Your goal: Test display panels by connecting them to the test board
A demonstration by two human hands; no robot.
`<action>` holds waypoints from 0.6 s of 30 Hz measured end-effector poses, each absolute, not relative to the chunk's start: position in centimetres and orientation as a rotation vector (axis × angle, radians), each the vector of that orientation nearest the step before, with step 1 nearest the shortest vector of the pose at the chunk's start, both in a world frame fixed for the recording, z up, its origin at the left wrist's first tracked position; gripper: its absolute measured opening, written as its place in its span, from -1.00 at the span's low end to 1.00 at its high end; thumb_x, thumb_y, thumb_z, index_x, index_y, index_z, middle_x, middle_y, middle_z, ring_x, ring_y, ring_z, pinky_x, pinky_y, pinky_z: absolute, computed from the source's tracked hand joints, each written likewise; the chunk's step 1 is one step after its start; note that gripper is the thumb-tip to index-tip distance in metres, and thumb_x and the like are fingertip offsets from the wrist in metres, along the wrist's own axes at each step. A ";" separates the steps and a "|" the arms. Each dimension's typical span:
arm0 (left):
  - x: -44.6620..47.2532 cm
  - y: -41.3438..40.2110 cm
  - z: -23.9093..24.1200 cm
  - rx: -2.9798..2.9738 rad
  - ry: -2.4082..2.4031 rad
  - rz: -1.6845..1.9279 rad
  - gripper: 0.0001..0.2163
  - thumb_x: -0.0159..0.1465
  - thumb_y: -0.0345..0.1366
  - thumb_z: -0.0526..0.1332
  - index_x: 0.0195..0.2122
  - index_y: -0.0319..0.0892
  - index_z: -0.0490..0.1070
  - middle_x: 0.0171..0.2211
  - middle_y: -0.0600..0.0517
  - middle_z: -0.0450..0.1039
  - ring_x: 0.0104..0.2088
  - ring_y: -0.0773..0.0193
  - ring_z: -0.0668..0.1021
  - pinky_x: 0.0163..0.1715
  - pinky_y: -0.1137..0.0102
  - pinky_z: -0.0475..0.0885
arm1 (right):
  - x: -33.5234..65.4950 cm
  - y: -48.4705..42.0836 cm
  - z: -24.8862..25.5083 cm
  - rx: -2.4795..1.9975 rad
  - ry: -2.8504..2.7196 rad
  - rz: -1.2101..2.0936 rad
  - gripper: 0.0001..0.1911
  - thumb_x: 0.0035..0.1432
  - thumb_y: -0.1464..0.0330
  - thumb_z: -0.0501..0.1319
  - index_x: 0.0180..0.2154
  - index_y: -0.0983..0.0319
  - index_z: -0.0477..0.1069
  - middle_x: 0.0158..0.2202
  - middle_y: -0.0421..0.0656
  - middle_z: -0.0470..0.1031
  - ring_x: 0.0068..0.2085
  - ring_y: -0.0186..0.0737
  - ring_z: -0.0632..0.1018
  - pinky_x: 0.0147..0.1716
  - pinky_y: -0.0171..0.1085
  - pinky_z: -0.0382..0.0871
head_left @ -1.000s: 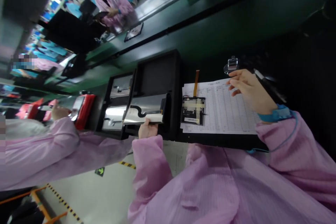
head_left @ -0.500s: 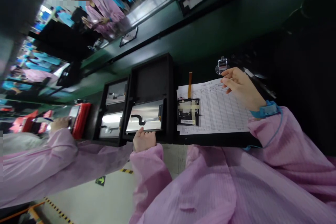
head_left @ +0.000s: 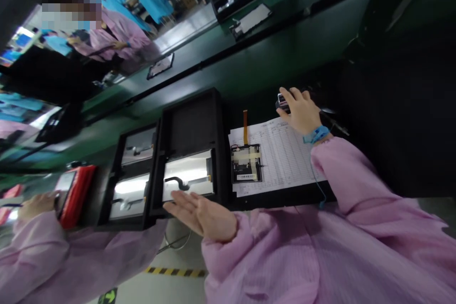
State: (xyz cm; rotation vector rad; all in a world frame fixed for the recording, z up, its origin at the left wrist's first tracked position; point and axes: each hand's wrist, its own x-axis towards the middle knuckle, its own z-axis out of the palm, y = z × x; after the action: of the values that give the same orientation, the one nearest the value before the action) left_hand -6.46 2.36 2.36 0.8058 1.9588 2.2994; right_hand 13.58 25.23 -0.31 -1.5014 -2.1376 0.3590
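Green surface (head_left: pixel 231 64) lies behind the wide, empty left hand (head_left: pixel 202 217) at lower middle, which should go gently by the shiny panel (head_left: pixel 190 166) in the black tray (head_left: pixel 190 121), while the right hand (head_left: pixel 301 110), right of centre, partly hides a small metal thing (head_left: pixel 281 99), grip unclear.

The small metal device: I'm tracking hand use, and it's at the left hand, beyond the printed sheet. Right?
Not quite: the head view shows the small metal device at the right hand. It does lie beyond the printed sheet.
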 end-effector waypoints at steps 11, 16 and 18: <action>0.6 3.9 -3.4 1.722 1.493 1.283 -0.63 0.41 -0.34 0.07 0.23 -0.05 0.28 0.25 -0.12 0.30 0.29 0.13 0.35 0.30 0.15 0.26 | 14.6 20.2 3.2 -1.420 -2.162 0.238 -0.35 0.34 0.21 0.03 0.39 0.21 0.02 0.38 0.08 0.09 0.31 0.20 0.19 0.24 0.22 0.17; 1.9 4.2 -5.4 2.072 1.359 1.019 -0.68 0.40 -0.40 0.06 0.16 -0.09 0.35 0.16 -0.16 0.39 0.18 0.09 0.44 0.17 0.08 0.40 | 20.6 11.6 8.7 -1.198 -2.296 0.521 -0.56 0.35 0.24 0.07 0.19 0.20 0.35 0.13 -0.02 0.44 0.12 -0.02 0.45 0.16 0.04 0.37; 2.0 4.3 -5.5 2.115 1.362 0.981 -0.68 0.40 -0.40 0.07 0.15 -0.09 0.36 0.15 -0.15 0.40 0.17 0.09 0.44 0.16 0.06 0.41 | 25.0 9.6 10.4 -1.245 -2.296 0.658 -0.56 0.34 0.17 0.10 0.17 0.15 0.38 0.10 -0.07 0.48 0.06 -0.08 0.51 0.09 -0.01 0.42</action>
State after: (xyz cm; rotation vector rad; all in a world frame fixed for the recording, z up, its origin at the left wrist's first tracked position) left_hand 1.97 4.27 -5.48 2.1147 1.3618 0.9809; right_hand 24.98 9.63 10.39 -1.2455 -2.2965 0.6577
